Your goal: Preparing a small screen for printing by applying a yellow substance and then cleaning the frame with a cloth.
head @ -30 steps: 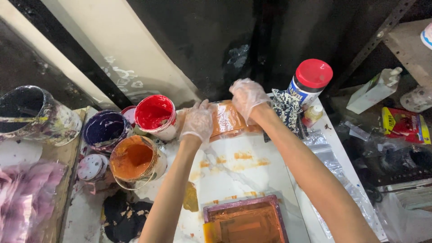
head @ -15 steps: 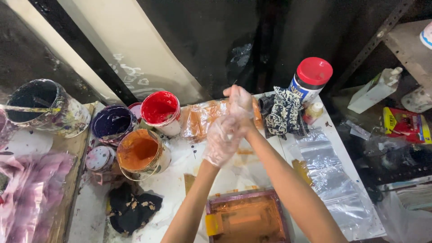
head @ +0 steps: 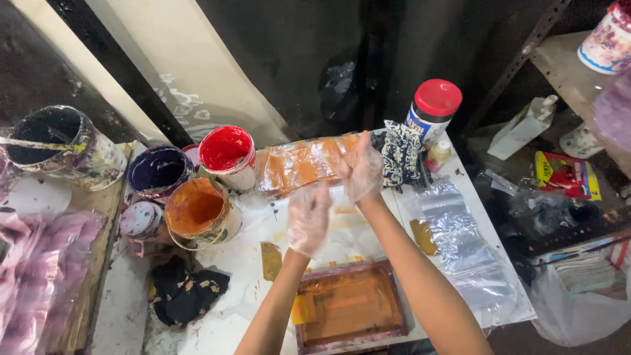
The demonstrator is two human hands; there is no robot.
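Orange ink smears the plastic sheet (head: pixel 309 164) that lies at the far side of the white table (head: pixel 460 190), just right of the red paint pot (head: pixel 227 154). The right hand (head: pixel 363 169), gloved, rests on the sheet's right end, fingers loosely curled on it; I cannot tell if it pinches it. The left hand (head: pixel 309 217), gloved too, has come off the sheet since a second ago and now hangs open and blurred nearer than the sheet, holding nothing. So the sheet is held by one hand only. The orange-stained frame (head: pixel 348 306) lies nearest the person.
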